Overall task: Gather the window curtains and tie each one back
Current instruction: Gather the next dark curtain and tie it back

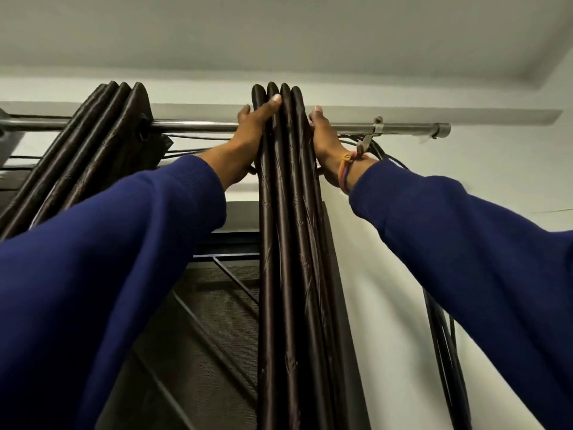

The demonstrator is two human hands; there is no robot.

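Left hand: left hand (252, 136) lies flat against the left face of the right curtain (288, 212), fingers straight, thumb hidden.
Right hand: right hand (325, 144) presses the opposite face; its finger curl cannot be told.
Right curtain: pleats squeezed together at the rod (198, 125), near the end bracket (441, 130).
Left curtain: left curtain (93, 144) bunched further along the rod.
Progress: judged gathering nearly done; no tie-back visible, tying left.
Writing: none legible.

Both arms raised overhead, left hand (254, 131) and right hand (325, 141) flat-fingered, palms facing inward.
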